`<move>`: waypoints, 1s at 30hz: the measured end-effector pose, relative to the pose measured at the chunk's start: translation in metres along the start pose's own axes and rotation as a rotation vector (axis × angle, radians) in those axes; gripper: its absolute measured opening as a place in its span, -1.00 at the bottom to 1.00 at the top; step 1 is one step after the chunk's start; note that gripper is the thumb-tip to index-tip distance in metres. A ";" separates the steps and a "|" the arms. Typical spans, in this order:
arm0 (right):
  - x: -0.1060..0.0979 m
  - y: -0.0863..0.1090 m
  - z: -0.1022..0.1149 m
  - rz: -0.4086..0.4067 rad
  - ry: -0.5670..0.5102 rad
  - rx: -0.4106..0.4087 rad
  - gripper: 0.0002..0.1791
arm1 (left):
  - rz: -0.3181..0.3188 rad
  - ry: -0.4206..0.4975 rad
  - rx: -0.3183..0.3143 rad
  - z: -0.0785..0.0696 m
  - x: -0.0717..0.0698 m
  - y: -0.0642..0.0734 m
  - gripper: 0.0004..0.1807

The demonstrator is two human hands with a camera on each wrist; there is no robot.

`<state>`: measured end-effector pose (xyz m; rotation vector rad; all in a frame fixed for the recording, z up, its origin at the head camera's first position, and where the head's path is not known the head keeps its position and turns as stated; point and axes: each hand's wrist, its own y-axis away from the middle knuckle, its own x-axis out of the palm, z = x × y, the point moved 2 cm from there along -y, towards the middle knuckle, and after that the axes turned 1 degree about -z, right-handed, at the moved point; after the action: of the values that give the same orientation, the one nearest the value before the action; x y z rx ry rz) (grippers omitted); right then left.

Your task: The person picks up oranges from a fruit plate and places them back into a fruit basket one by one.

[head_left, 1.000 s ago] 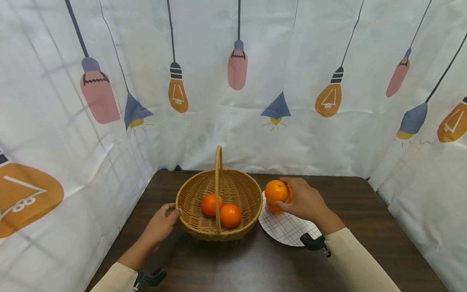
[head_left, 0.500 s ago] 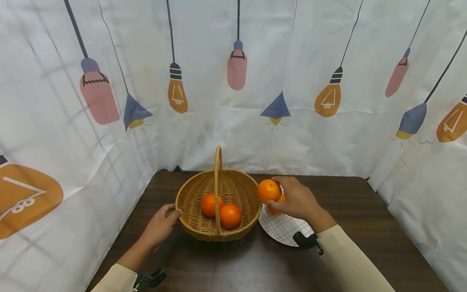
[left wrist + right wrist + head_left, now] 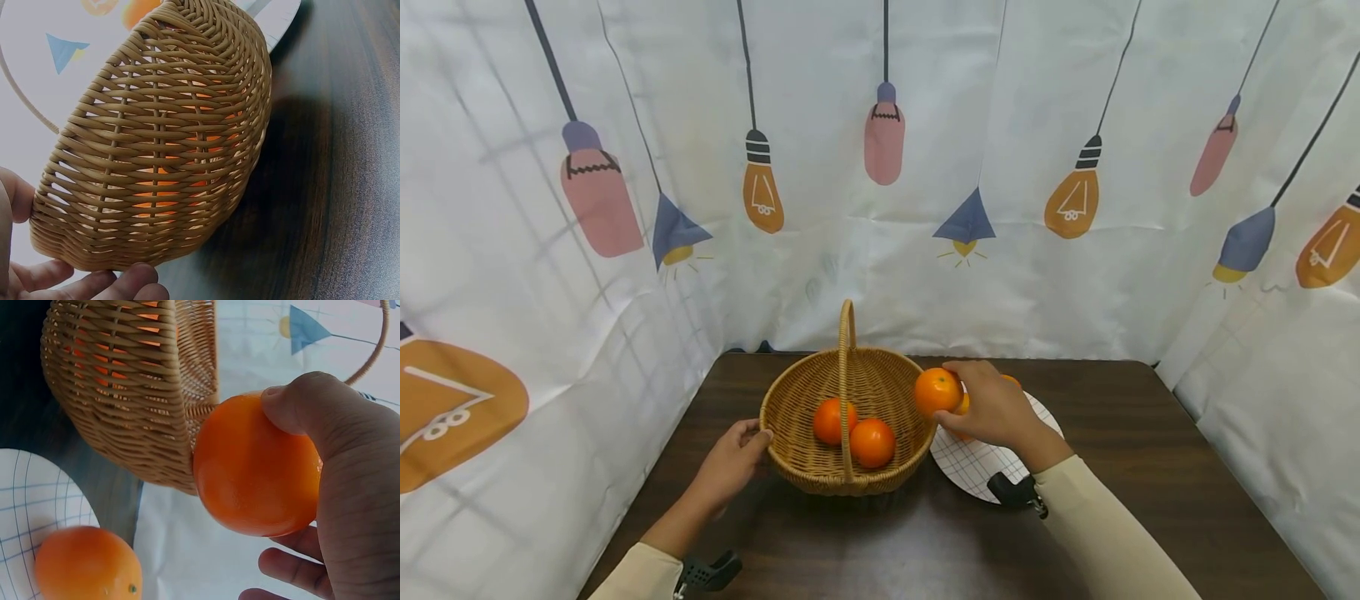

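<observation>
A round wicker basket (image 3: 808,479) with a tall handle stands on the dark table, two oranges (image 3: 873,442) inside it. My left hand (image 3: 733,460) grips the basket's left rim, thumb above and fingers beneath, as the left wrist view shows. In my right hand (image 3: 992,408) is another orange (image 3: 937,392), held between thumb and fingers over the basket's right rim. Below that hand lies a white checked plate (image 3: 970,475). On the plate an orange (image 3: 87,565) shows clearly in the right wrist view; others are partly hidden behind my right hand in the head view.
The dark wooden table (image 3: 880,550) reaches back to a white curtain (image 3: 820,275) printed with hanging lamps. The basket's arched handle (image 3: 846,392) rises over its middle, left of the held orange. Basket and plate stand close side by side.
My right hand has carried the orange leftward, from above the plate to the basket's right rim. More of the plate's right side shows. The left hand and basket have stayed put.
</observation>
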<state>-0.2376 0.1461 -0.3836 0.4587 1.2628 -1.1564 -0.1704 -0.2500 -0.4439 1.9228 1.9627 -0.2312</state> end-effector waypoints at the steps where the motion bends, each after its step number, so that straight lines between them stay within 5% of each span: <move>1: 0.001 -0.001 0.001 0.001 0.003 -0.003 -0.11 | 0.000 0.001 0.000 0.000 0.000 0.000 -0.31; 30: 0.017 -0.012 0.019 0.062 -0.004 -0.024 -0.10 | 0.002 0.010 -0.026 0.000 0.000 -0.001 -0.30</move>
<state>-0.2407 0.1189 -0.3890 0.4746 1.2497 -1.0886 -0.1716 -0.2502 -0.4435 1.9135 1.9598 -0.1956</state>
